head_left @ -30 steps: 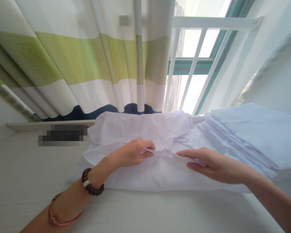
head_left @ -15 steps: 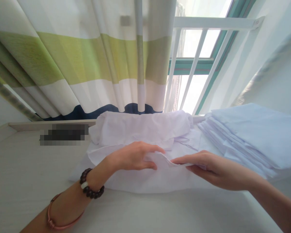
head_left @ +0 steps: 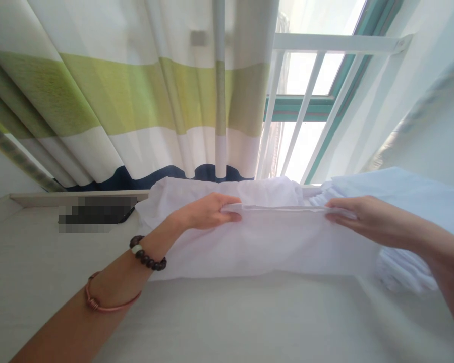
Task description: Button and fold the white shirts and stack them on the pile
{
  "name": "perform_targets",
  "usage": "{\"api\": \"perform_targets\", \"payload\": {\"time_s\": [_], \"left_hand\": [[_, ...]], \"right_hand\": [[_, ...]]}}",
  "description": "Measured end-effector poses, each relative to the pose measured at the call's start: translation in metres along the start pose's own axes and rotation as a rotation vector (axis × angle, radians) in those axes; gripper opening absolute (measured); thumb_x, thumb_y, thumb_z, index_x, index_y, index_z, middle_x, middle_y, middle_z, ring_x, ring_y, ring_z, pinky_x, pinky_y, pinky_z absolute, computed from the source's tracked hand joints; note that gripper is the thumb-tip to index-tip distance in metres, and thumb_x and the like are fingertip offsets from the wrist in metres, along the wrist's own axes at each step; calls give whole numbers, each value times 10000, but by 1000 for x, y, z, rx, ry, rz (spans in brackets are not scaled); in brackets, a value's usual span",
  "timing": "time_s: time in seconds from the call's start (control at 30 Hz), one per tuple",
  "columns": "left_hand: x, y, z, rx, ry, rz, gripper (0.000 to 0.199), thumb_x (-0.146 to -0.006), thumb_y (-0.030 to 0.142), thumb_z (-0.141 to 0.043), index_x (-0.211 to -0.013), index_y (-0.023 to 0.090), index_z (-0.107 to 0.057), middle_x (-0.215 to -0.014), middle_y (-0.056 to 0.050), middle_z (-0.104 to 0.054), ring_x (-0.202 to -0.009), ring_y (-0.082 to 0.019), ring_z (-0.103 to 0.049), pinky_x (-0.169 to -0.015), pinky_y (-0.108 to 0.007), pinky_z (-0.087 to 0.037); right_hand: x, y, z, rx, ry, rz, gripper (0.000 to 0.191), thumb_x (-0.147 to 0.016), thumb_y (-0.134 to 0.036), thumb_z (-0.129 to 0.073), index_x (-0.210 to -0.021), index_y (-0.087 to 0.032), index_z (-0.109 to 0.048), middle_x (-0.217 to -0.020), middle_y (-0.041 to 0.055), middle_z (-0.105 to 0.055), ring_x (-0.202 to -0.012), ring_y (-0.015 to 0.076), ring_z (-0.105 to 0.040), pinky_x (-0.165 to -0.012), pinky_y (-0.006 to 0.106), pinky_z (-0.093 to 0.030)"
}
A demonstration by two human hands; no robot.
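Note:
A thin white cloth (head_left: pixel 265 242) is stretched between my two hands, its upper edge raised and nearly straight. My left hand (head_left: pixel 214 210), with a dark bead bracelet and a copper bangle on the arm, pinches that edge near the middle of the view. Farther right, my right hand (head_left: pixel 357 214) pinches the same edge between thumb and fingers. The lower part of the cloth hangs down to the pale surface (head_left: pixel 227 317). Behind it lies more bunched white fabric (head_left: pixel 196 189).
A stack of folded pale fabric (head_left: pixel 404 186) lies at the right, partly behind my right arm. A dark pixelated object (head_left: pixel 98 212) rests at the left. Beyond are a striped curtain (head_left: pixel 136 96) and white window bars (head_left: pixel 336 44).
Both hands have risen and moved apart, my right hand shifting to the right. The cloth's edge between them has gone from slack and bent to lifted and straight.

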State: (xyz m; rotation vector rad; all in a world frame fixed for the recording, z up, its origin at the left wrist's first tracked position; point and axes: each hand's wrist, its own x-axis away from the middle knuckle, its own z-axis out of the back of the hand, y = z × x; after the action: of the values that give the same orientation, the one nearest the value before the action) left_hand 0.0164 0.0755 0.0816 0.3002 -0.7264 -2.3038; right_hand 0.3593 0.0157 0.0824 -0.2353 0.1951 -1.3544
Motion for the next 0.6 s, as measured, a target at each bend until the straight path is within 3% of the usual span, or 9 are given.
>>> {"api": "perform_targets", "payload": {"time_s": [0.13,0.27,0.37,0.43,0.5,0.6], "left_hand": [[-31,-21,30,-141,88,79,285,-835,402,-551,-1007,188,-627,-1007,-3,-659,-912,-192,-594,-766,-229,-419],[-55,-54,44,-310,113,93,393,-859,402,-488,-1114,122,-592,-1121,-38,-617,-974,-193,-559,-828,-245,-393],[-64,-78,36,-344,122,102,385,-847,359,-529,-1137,108,-573,-1186,-74,-595,-991,-187,-539,-870,-264,-388],[-66,-88,24,-362,139,103,378,-854,345,-538,-1158,121,-554,-1186,-83,-599,-985,-184,-544,-883,-271,-399],[-65,-92,12,-392,207,90,397,-878,316,-515,-1224,123,-496,-1244,-101,-556,-1067,-204,-513,-952,-306,-372],[-54,-84,-5,-455,363,72,470,-878,243,-510,-1311,106,-392,-1355,-144,-422,-1238,-264,-363,-1078,-412,-227]], "right_hand": [[-52,-5,7,221,128,-89,347,-891,-403,-390,-1019,-213,-651,-965,132,-691,-868,344,-626,-670,417,-456],[-109,-12,-11,331,183,17,321,-904,-277,-356,-1015,-168,-636,-1066,158,-650,-950,316,-612,-719,412,-465],[-146,-7,-37,321,161,146,282,-879,-189,-413,-1074,-161,-615,-1197,130,-613,-1082,263,-573,-862,372,-446],[-161,-2,-51,306,174,184,315,-892,-173,-398,-1150,-144,-577,-1166,129,-636,-1059,246,-591,-883,358,-447],[-166,0,-59,296,225,195,355,-904,-166,-377,-1224,-122,-523,-1152,145,-643,-1059,262,-590,-918,391,-432],[-151,-11,-63,293,339,213,408,-890,-154,-400,-1293,-115,-448,-1311,170,-530,-1194,303,-484,-1000,458,-356]]}}
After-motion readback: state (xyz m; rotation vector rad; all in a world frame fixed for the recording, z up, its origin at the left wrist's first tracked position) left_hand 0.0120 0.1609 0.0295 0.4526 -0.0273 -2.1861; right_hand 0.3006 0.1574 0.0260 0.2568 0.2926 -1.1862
